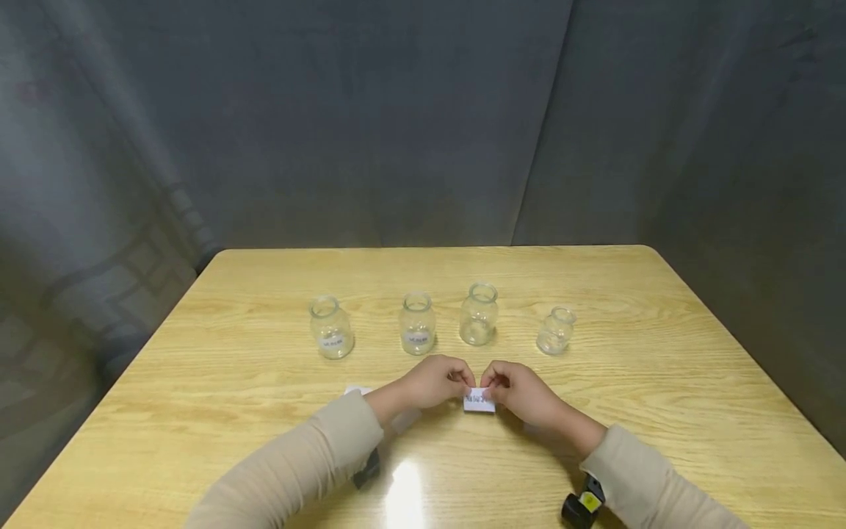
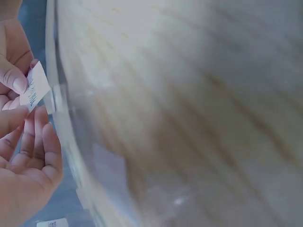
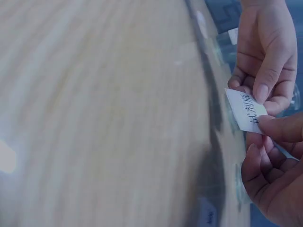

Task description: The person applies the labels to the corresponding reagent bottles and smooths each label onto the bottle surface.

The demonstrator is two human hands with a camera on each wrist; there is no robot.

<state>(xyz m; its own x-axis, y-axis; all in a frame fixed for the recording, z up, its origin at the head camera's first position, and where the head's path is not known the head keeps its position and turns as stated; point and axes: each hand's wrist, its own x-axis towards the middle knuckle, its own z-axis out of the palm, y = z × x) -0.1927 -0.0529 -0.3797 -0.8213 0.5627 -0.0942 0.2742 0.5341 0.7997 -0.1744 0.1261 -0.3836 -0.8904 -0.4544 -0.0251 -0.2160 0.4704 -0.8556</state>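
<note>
A small white paper label [image 1: 479, 402] with dark printed characters is held between both hands, above the table in front of the jars. My left hand [image 1: 435, 380] pinches its left edge between thumb and fingers. On the other side, the right hand [image 1: 527, 394] pinches the right edge the same way. Printed characters on the label [image 3: 244, 111] face up in the right wrist view, partly covered by the thumbs. Just beyond the hands stands a glass jar [image 1: 479, 319] with no label showing. Left of it, a second jar [image 1: 418, 312] bears a white label [image 1: 417, 339] low on its front.
At the far left of the row stands another labelled jar [image 1: 329, 319]; a smaller glass jar [image 1: 557, 334] stands at the right. White paper [image 1: 358, 389] lies on the wooden table [image 1: 661, 353], partly hidden by the left forearm. Grey curtains [image 1: 370, 125] hang behind.
</note>
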